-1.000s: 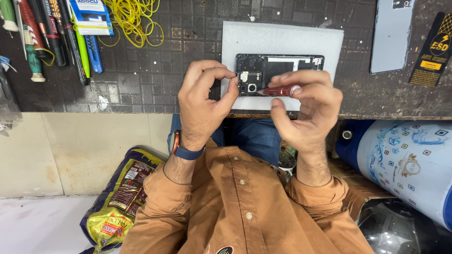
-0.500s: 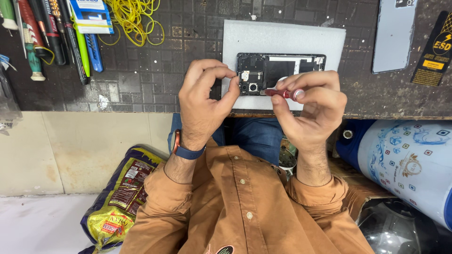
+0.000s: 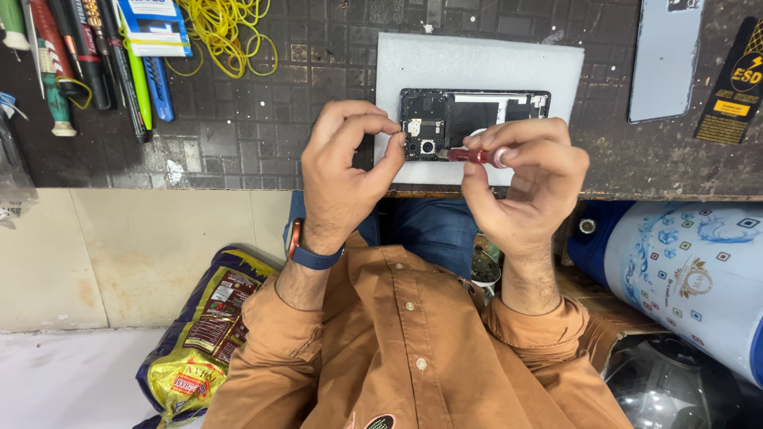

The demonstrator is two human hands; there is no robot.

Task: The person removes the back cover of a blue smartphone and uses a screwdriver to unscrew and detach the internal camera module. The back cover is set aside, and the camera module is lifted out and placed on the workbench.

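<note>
An opened black phone (image 3: 485, 115) with its back off lies on a white foam pad (image 3: 477, 59) at the bench's front edge. My left hand (image 3: 346, 171) pinches the phone's left end between thumb and forefinger. My right hand (image 3: 528, 187) holds a small red-handled screwdriver (image 3: 475, 156) in its fingertips. The screwdriver lies nearly level, its tip pointing left at the phone's lower edge near the camera module.
Pens, tools (image 3: 87, 56) and yellow rubber bands (image 3: 226, 32) lie at the bench's back left. A grey phone back cover (image 3: 664, 59) and a black-yellow packet (image 3: 735, 79) lie at the right. Below the bench are a blue-white patterned container (image 3: 691, 270) and a snack bag (image 3: 203, 334).
My right hand's fingers have shifted on the screwdriver and the hand has edged slightly right. My left hand keeps its pinch on the phone.
</note>
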